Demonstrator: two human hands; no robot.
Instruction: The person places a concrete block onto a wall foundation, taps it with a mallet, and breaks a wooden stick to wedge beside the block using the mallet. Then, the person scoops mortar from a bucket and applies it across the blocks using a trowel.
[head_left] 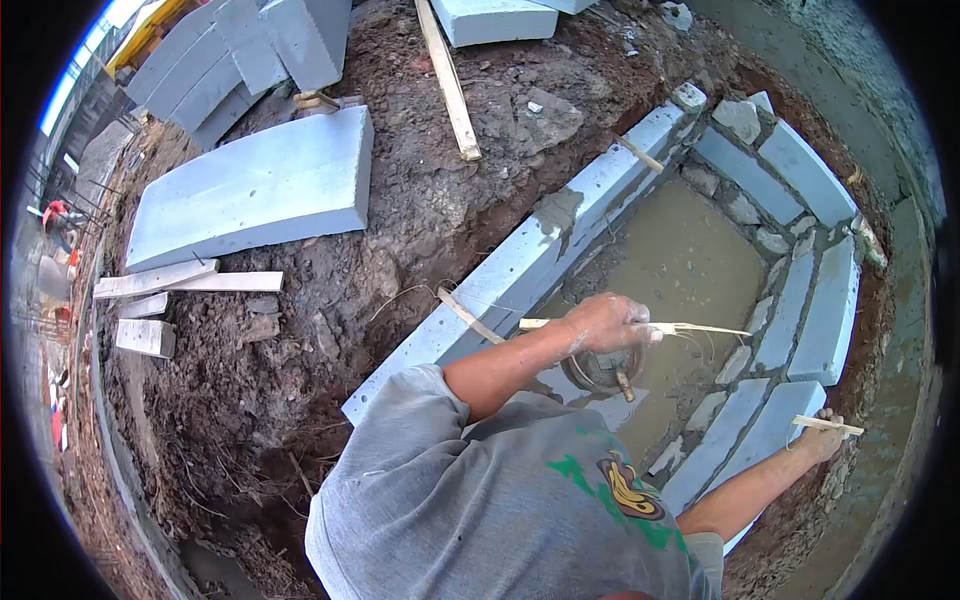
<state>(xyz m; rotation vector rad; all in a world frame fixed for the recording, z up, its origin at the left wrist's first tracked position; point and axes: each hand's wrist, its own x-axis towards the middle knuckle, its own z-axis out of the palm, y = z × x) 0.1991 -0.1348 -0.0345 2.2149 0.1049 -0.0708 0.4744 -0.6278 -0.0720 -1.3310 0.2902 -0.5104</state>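
Observation:
My left hand (608, 322) is closed around a thin wooden stick (680, 328) and is held over the muddy water. Fine string hangs and loops near the stick's split end. Out to the right, my right hand (826, 436) grips a short wooden slat (828, 425) beside the end of a grey block (775, 430) in the right wall. A thin line seems to loop from this slat. Below my left hand stands a round bucket (605, 372), partly hidden by my forearm, with a wooden handle (625, 385) sticking out of it.
Murky water (690, 245) fills the pit between a left block wall (520, 270) and the mortared right wall. Wooden slats (468, 315) lie across the left wall. A large loose block (255, 185), stacked blocks (215, 65) and a plank (450, 80) rest on muddy ground.

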